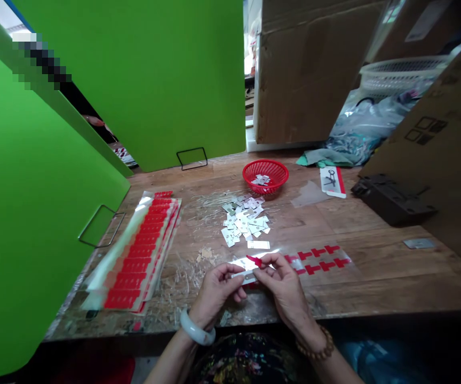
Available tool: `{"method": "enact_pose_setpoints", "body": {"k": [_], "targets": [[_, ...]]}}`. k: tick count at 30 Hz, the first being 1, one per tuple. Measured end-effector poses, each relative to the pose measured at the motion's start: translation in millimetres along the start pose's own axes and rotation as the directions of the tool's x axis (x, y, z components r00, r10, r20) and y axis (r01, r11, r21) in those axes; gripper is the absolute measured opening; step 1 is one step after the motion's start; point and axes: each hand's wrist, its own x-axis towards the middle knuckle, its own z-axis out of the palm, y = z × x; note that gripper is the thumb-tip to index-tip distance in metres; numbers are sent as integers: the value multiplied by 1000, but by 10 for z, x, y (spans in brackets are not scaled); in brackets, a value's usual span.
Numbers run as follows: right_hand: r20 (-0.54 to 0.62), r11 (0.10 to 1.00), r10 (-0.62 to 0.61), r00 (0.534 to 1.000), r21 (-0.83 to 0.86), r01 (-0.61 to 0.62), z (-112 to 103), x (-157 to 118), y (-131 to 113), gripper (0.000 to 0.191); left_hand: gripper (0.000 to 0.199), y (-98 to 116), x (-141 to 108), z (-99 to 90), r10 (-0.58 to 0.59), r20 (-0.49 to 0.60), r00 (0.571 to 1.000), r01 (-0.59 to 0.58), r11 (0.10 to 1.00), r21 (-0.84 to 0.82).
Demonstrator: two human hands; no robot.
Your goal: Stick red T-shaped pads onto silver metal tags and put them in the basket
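Note:
Near the table's front edge, my left hand (218,288) pinches a small pale metal plate (248,277) at its left end. My right hand (280,280) is closed at the plate's right end, with a small red sticker (254,261) between its thumb and forefinger. Just beyond my hands lie a single white plate (258,245) and a loose pile of silvery plates (244,221). A clear sheet with red T-shaped stickers (322,260) extends to the right, partly hidden by my right hand. Stacked strips of red stickers (134,256) lie at the left.
A red basket (265,176) holding some plates stands behind the pile. Green panels (146,80) rise at the left and back. Cardboard boxes (302,74), a dark metal block (392,200) and a printed card (333,182) are at the back and right. Clear plastic scraps litter the table.

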Motion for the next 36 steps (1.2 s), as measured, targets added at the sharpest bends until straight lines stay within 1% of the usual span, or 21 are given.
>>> {"method": "enact_pose_setpoints", "body": {"k": [4,6,8,10,14,16,19,23,29,36], "targets": [[12,1000,-7,1000,-23,7,-18,-1,18,26,34,-70,-7,40,-63,18,998,65,988,-138],[-18,996,-46,999,-76,44,-52,14,3,24,35,-90,-6,37,-114,11,993,113,972,-204],[-55,985,-98,994,-145,89,-102,22,-37,20,35,-100,-5,20,-150,2,989,146,961,-233],[-48,970,-135,990,-209,123,-153,5,-95,17,34,-108,-7,0,-152,5,988,149,963,-223],[79,937,-119,990,-321,138,-206,-110,-190,14,31,-131,-28,-9,-150,70,986,161,968,-195],[113,914,-108,988,-379,144,-212,-174,-198,13,31,-132,-45,6,-159,93,983,174,966,-191],[137,881,-128,982,-440,176,-226,-229,-178,12,32,-110,-68,30,-173,113,978,189,969,-157],[163,865,-149,975,-456,208,-256,-244,-162,12,31,-77,-76,43,-162,131,978,177,978,-111],[162,872,-121,979,-454,182,-259,-259,-174,12,34,-38,-76,71,-149,165,975,168,980,-104],[135,886,-91,987,-440,142,-234,-278,-206,11,36,3,-97,113,-157,146,977,171,981,-94]]}}
